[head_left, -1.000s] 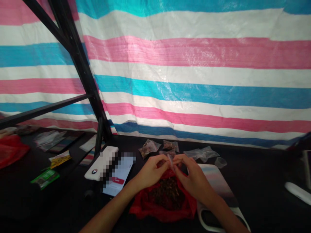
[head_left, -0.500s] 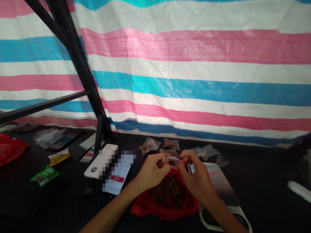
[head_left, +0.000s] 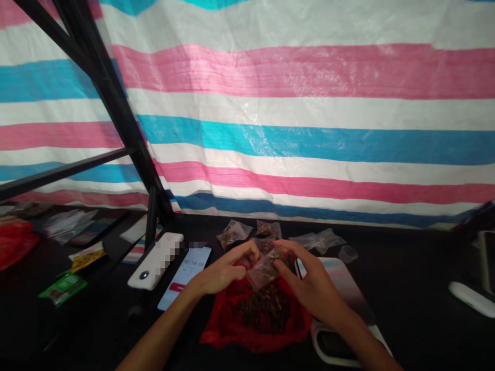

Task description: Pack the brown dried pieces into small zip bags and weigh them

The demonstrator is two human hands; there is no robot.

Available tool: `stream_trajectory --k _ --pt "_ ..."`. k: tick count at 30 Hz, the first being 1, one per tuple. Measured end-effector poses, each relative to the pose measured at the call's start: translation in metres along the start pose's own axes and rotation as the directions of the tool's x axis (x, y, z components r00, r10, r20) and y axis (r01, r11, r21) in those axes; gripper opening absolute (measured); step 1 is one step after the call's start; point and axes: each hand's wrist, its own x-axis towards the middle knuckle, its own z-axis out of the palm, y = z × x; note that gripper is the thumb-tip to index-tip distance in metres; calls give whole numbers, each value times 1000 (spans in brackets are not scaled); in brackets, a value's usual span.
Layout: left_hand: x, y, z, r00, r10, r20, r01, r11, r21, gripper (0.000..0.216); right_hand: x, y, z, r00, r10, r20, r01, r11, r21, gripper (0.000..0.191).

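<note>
A small clear plastic bag (head_left: 263,270) with dark dried bits in it is held between both hands above a red plastic bag (head_left: 228,332) full of the same dark dried material (head_left: 266,309). My left hand (head_left: 226,270) pinches its left edge with curled fingers. My right hand (head_left: 309,286) grips its right side, thumb on top. Beyond the hands lie filled small bags (head_left: 234,233) and empty clear bags (head_left: 319,239) on the black table (head_left: 406,288).
A white scale (head_left: 344,288) lies under my right wrist. A phone (head_left: 185,275) and a white power bank (head_left: 157,260) lie to the left. Green and yellow packets (head_left: 64,288) sit far left, a white object (head_left: 469,299) far right. A black metal frame (head_left: 127,129) stands before a striped tarp (head_left: 309,113).
The small bag has come down from a pinch at its top edge and now lies tilted and wider between my hands. The camera view has shifted a little to the right.
</note>
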Motion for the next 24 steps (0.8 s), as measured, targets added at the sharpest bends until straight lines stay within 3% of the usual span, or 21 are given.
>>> stream_trajectory --k 3,6,10,14,24 --pt "-3 -3 -4 986 -42 163 63 991 -122 46 -3 -2 -6 981 -152 122 166 979 -115 35" --pt "-3 -2 2 974 -75 212 88 995 -50 65 -4 -2 -10 953 -231 194 257 959 -117 43" --pt "1 -2 10 971 -38 238 6 991 133 49 -4 -1 -12 953 -255 164 273 957 -99 47" --pt "4 -5 12 981 -25 195 -19 975 222 40 -5 -2 -12 960 -242 143 255 964 -80 51" --pt "6 -13 12 995 -36 91 3 940 341 61 -7 -5 -11 969 -245 19 240 961 140 49"
